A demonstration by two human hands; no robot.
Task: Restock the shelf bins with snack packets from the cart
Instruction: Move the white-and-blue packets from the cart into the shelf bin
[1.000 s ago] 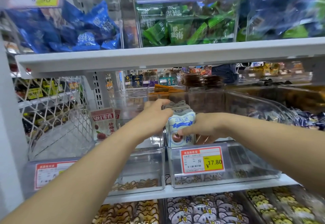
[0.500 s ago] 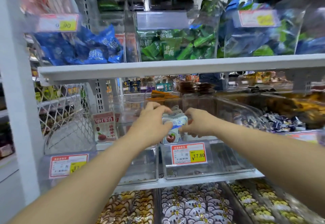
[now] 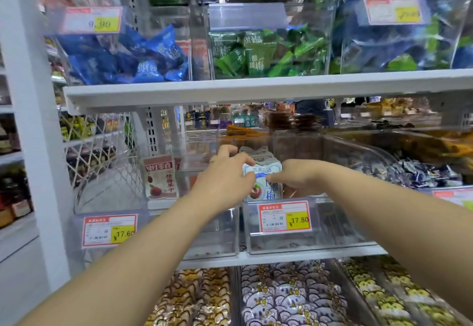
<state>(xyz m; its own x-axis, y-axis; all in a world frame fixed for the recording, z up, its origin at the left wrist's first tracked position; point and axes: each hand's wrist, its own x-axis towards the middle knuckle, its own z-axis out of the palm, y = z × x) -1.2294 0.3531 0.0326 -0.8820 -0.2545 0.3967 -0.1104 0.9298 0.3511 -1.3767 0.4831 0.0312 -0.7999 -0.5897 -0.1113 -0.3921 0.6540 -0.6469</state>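
Note:
A stack of white and light-blue snack packets (image 3: 264,180) stands upright inside a clear plastic shelf bin (image 3: 337,228) on the middle shelf, behind a 17.80 price tag (image 3: 284,217). My left hand (image 3: 225,176) grips the stack from its left side, fingers curled over the top. From the right, my right hand (image 3: 297,177) holds the same stack with the thumb across its front. The packets' lower part is hidden by the price tag.
The clear bin (image 3: 204,231) to the left holds one pink and white packet (image 3: 160,177). Bins of blue packets (image 3: 128,59) and green packets (image 3: 258,54) fill the upper shelf (image 3: 256,87). Dark wrapped sweets (image 3: 419,172) lie at right; patterned packets (image 3: 286,297) fill the bottom row.
Both hands have stayed on the packet stack, which now sits slightly lower and deeper in the bin. The camera has tilted up, showing more of the upper shelf.

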